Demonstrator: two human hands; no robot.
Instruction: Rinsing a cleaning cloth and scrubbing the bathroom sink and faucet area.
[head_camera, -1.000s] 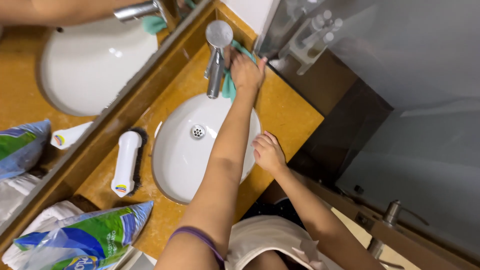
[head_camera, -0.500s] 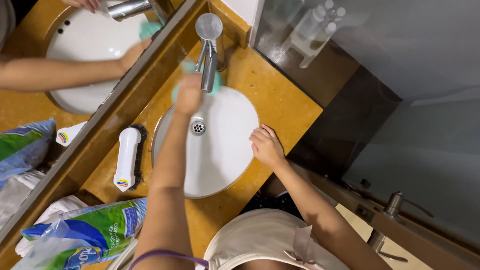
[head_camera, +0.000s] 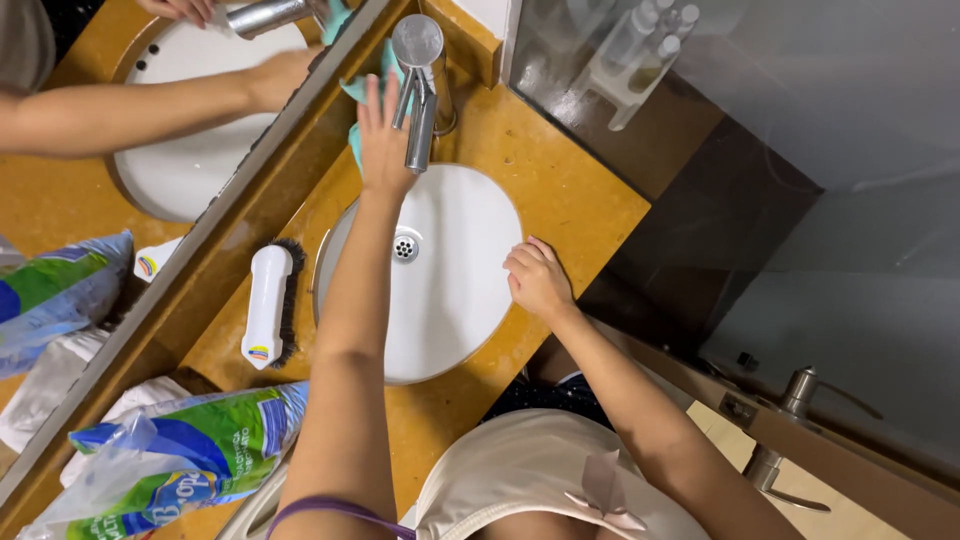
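Note:
My left hand (head_camera: 384, 135) lies flat, fingers spread, on a teal cloth (head_camera: 353, 142), pressing it against the yellow counter (head_camera: 565, 190) just left of the chrome faucet (head_camera: 421, 120). The cloth shows at the hand's left side and above the fingers. My right hand (head_camera: 538, 281) rests, loosely curled and holding nothing, on the right rim of the white oval sink (head_camera: 460, 300). The drain (head_camera: 404, 245) sits beside my left forearm.
A white scrub brush (head_camera: 266, 305) lies left of the sink. A green and blue plastic bag (head_camera: 170, 460) and a white towel (head_camera: 125, 405) sit at the lower left. A mirror (head_camera: 120, 240) runs along the counter's back. A door handle (head_camera: 800, 390) is at right.
My left hand has carried the cloth from the faucet's right side, across its front, to the counter on its left. My right hand has stayed on the sink rim.

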